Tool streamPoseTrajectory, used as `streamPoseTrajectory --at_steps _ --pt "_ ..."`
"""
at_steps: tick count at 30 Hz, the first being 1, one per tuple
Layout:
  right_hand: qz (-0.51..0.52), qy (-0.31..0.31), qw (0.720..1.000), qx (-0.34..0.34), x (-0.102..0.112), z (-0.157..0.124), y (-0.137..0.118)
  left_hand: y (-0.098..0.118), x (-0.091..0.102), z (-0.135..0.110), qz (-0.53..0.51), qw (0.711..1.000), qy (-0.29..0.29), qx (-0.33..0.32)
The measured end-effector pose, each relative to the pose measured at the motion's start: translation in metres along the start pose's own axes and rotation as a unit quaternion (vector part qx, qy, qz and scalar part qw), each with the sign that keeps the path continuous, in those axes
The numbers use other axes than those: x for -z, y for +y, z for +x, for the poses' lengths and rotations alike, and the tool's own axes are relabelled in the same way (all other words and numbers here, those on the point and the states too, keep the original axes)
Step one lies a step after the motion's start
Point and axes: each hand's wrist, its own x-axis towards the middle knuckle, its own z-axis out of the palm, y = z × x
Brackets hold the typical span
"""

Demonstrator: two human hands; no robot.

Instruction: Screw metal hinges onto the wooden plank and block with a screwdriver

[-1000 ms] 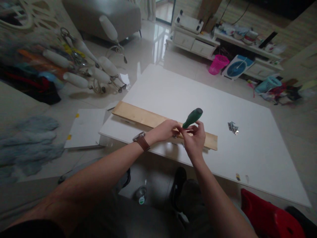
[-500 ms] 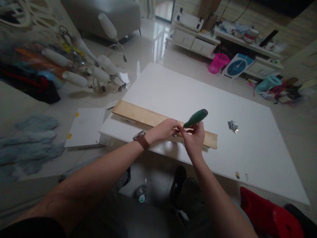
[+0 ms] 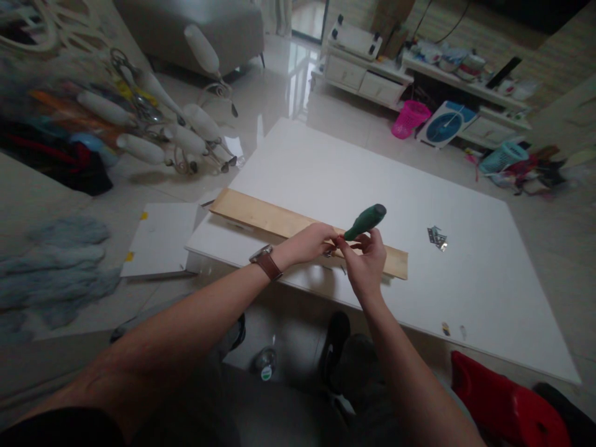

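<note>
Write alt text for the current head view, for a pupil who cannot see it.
A person's left hand and right hand meet at the lower end of a green tool handle, above a light-brown strip on a large white panel. Small metal pieces lie to the right.

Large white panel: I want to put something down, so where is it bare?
The large flat white panel is bare between the long pale wooden board and the far edge, and between the small silver metal pieces and the right edge. It is crowded at the board, where the left hand and right hand meet by the green tool handle.
</note>
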Motion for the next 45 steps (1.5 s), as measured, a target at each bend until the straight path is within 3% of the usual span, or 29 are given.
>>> streamPoseTrajectory --at_steps 6,39,45 --pt "-0.001 0.024 1.0 -0.019 -0.0007 0.0014 -0.002 -0.0013 0.0008 -0.0003 0.011 1.0 -0.006 -0.009" --pt "0.029 0.023 0.999 0.008 -0.003 -0.0004 -0.0028 0.0026 0.0005 -0.0006 0.024 1.0 -0.005 -0.005" --pt "-0.005 0.03 1.0 0.004 -0.0017 0.0009 -0.0039 -0.0004 0.0005 -0.0009 0.03 0.999 0.004 -0.02"
